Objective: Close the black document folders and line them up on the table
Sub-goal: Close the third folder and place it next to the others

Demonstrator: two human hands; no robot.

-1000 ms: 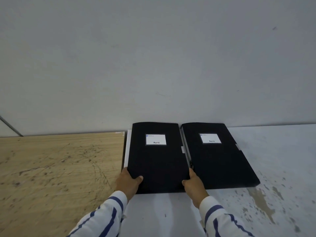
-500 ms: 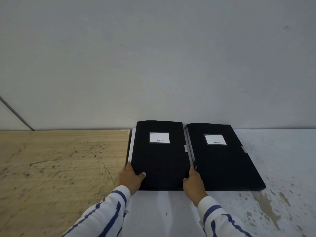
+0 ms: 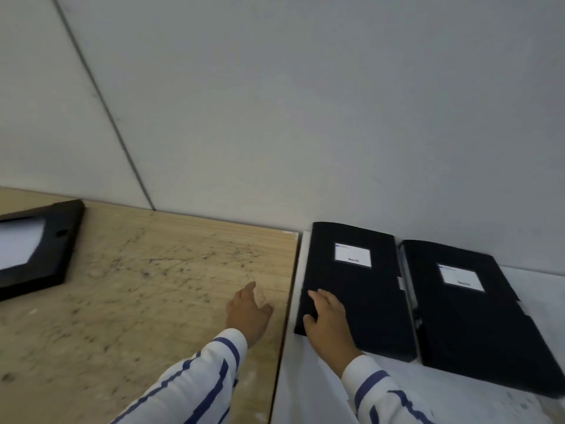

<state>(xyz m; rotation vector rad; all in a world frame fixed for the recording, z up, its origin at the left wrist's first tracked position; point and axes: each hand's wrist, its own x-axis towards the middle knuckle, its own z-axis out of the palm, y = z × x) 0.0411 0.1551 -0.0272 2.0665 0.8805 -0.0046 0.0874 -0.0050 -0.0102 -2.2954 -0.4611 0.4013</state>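
While your right hand [image 3: 328, 324] lay flat on the near corner of the left closed folder [image 3: 354, 289], fingers spread, gripping nothing, your left hand [image 3: 248, 312] hovered open over the wooden tabletop [image 3: 146, 289]. The second closed folder [image 3: 477, 319] sat just beside the first; an open folder [image 3: 36, 255] lay far left.

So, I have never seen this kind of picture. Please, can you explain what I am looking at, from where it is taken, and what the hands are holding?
There is no machine here. A camera worn on a person's head looks down at their own two hands. Two closed black folders, the left folder and the right folder, lie side by side on the white table. The right hand rests flat on the left one. The left hand hovers open over the wooden table, holding nothing. A third folder, open, lies far left.
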